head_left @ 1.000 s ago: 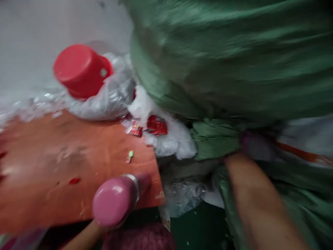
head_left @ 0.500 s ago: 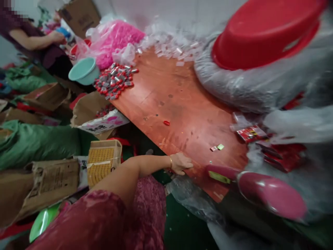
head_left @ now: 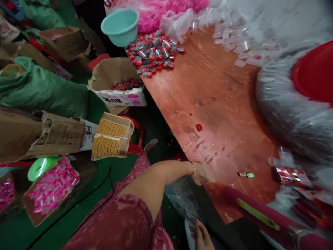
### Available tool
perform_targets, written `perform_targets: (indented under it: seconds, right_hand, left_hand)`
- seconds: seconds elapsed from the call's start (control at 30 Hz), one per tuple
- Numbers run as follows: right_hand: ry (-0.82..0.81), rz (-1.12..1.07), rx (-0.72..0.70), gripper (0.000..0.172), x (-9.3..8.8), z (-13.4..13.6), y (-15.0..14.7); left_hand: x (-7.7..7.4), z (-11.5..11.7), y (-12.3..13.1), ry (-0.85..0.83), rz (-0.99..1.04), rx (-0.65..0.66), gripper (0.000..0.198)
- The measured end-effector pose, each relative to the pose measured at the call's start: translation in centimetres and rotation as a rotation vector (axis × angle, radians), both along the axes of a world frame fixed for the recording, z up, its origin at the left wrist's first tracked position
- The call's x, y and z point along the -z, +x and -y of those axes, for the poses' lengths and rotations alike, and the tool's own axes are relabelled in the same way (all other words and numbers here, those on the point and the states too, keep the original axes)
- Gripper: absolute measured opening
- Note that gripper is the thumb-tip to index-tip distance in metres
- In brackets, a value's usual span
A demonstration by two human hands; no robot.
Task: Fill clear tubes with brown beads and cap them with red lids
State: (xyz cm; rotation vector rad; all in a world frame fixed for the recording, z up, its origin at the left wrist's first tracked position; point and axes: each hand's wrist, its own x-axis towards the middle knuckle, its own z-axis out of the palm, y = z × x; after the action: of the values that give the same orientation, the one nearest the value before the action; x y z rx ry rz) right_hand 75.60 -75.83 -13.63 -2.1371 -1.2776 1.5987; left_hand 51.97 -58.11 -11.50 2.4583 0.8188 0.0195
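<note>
My left hand (head_left: 204, 173) rests on the near edge of the reddish-brown table (head_left: 221, 93), fingers lying on the top and holding nothing; a gold bangle is on its wrist. My right hand (head_left: 201, 236) shows only partly at the bottom edge, fingers stretched up against a clear plastic bag (head_left: 182, 198) that hangs below the table edge. A pink bottle (head_left: 260, 213) lies on its side at the table's near corner, right of my left hand. A small red piece (head_left: 199, 127) lies alone on the tabletop.
A pile of red-and-silver capsules (head_left: 153, 52) and a teal bowl (head_left: 119, 26) sit at the table's far end. A red basin (head_left: 314, 74) tops a big plastic bundle (head_left: 293, 118) on the right. Cardboard boxes (head_left: 117, 81), a box of pink pieces (head_left: 50, 189) and a green sack (head_left: 44, 90) crowd the floor on the left.
The view has swung left and down, from the green sack to the table and floor. My left hand stays on the table edge; my right hand has come into view at the bottom.
</note>
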Motion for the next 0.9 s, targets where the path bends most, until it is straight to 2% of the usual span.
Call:
perform_targets:
  seconds: [0.1, 0.27, 0.33, 0.43, 0.57, 0.67, 0.9]
  right_hand:
    - [0.039, -0.033, -0.102, 0.047, 1.3, -1.7, -3.3]
    - [0.168, -0.117, -0.372, 0.053, 0.8, -6.5, -7.2]
    - [0.164, -0.138, -0.451, 0.054, 0.9, -7.3, -7.8]
    - [0.157, -0.101, -0.523, 0.051, 1.4, -6.7, -7.8]
    - [0.113, -0.023, -0.514, 0.053, 1.6, -4.7, -6.4]
    - [0.102, 0.01, -0.47, 0.054, 0.9, -3.8, -5.7]
    - [0.131, 0.032, -0.365, 0.054, -1.3, -4.7, -6.8]
  left_hand:
    - [0.3, -0.1, 0.0, -0.004, 0.046, -0.012, 0.019]
    - [0.5, 0.0, 0.1, -0.035, 0.145, -0.061, 0.017]
    - [0.6, -0.1, 0.2, -0.055, 0.175, -0.08, 0.02]
    - [0.7, -0.1, 0.2, -0.077, 0.211, -0.092, 0.021]
    - [0.8, -0.1, 0.3, -0.124, 0.234, -0.124, 0.019]
    - [0.9, -0.1, 0.3, -0.163, 0.271, -0.147, 0.021]
    - [0.4, 0.1, 0.0, -0.084, 0.206, -0.083, 0.016]
